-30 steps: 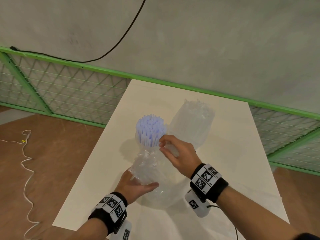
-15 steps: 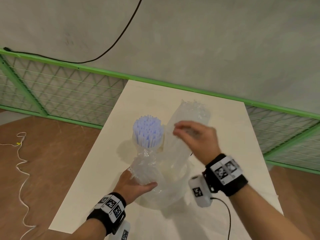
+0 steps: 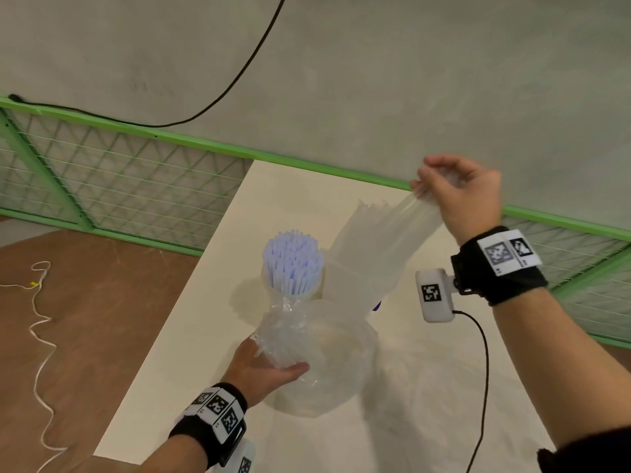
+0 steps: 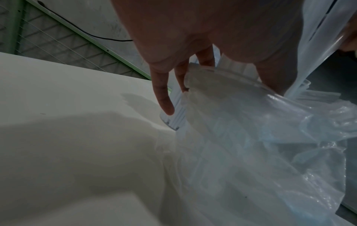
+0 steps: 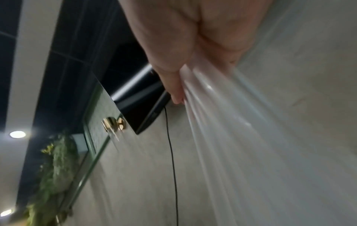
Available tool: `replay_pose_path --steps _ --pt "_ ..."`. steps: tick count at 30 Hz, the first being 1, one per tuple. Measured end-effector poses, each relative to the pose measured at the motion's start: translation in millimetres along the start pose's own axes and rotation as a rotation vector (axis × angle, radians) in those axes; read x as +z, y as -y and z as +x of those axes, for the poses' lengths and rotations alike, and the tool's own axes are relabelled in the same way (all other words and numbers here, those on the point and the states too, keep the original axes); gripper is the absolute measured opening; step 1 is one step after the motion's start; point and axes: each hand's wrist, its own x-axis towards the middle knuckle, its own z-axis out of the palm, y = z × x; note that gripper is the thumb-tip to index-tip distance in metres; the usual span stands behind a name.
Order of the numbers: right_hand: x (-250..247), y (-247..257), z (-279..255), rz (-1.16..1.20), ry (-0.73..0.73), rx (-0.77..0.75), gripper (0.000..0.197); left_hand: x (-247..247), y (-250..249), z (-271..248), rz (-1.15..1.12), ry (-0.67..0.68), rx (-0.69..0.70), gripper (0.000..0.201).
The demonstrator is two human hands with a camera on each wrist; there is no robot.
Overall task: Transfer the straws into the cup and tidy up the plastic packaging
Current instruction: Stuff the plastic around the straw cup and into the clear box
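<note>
A bundle of pale blue-white straws (image 3: 293, 264) stands upright in a clear cup (image 3: 290, 293) on the white table (image 3: 191, 336). My left hand (image 3: 269, 363) grips the cup low down, with crumpled plastic packaging (image 3: 283, 336) bunched under its thumb. In the left wrist view, its fingers (image 4: 164, 99) lie along the cup (image 4: 173, 120), and the plastic packaging (image 4: 260, 145) spills to the right. My right hand (image 3: 423, 180) is raised at the upper right. It pinches the top of a clear plastic bag (image 3: 386, 240) and stretches it taut. Its fingers (image 5: 172, 85) clamp the plastic bag (image 5: 222, 122).
The bag's lower part lies as a loose clear loop (image 3: 341, 363) on the table beside the cup. A green mesh fence (image 3: 119, 179) runs along the table's far edge and left side. A white cord (image 3: 41, 336) trails on the brown floor at the left.
My right hand has gone from beside the straws up and to the right, drawing the clear bag out taut. My left hand has stayed at the cup.
</note>
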Motion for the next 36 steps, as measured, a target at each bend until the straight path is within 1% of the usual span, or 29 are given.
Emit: replay_pose_path --steps 2,4,6,8,11,14,15,17,19,22,25,27,29,33,36 --pt "5 -16 -5 -0.081 0.126 0.035 0.013 0 0 -1 0.003 0.008 0.000 0.058" --pt "9 -27 -10 -0.253 0.219 -0.006 0.010 0 0 -1 0.003 0.013 -0.007 0.057" --pt "13 -33 -14 -0.464 0.268 -0.155 0.011 0 0 -1 -0.009 0.003 -0.005 0.059" --pt "16 -41 -17 -0.614 0.334 -0.301 0.016 0 0 -1 -0.016 -0.004 -0.007 0.061" --pt "21 -58 -24 -0.778 0.498 -0.393 0.028 0 0 -1 -0.011 -0.001 -0.006 0.058" --pt "26 -76 -37 -0.983 0.729 -0.400 0.053 1 -1 0 -0.006 0.016 -0.014 0.056" --pt "26 -79 -40 -1.049 0.776 -0.386 0.059 1 0 0 -0.009 0.022 -0.015 0.057" --pt "24 -80 -42 -1.105 0.826 -0.350 0.064 1 0 -1 -0.007 0.017 -0.012 0.058" --pt "23 -75 -42 -1.127 0.834 -0.324 0.067 -1 1 -2 -0.013 -0.004 0.009 0.061" --pt "26 -69 -42 -1.188 0.701 -0.300 0.067 -1 -2 -4 -0.012 -0.004 0.012 0.059" --pt "33 -70 -40 -1.254 0.606 -0.194 0.083 1 -5 -5 -0.026 0.004 0.008 0.056" --pt "39 -73 -38 -1.284 0.592 -0.129 0.091 1 -4 -4 -0.014 0.000 0.018 0.057" --pt "42 -75 -38 -1.324 0.580 -0.103 0.096 1 -6 -4 0.023 0.004 0.028 0.056" --pt "43 -77 -38 -1.350 0.551 -0.087 0.094 1 -8 -5 0.042 0.015 0.020 0.052" --pt "44 -78 -37 -1.317 0.546 -0.069 0.089 0 -4 -2 0.013 -0.002 0.014 0.055"
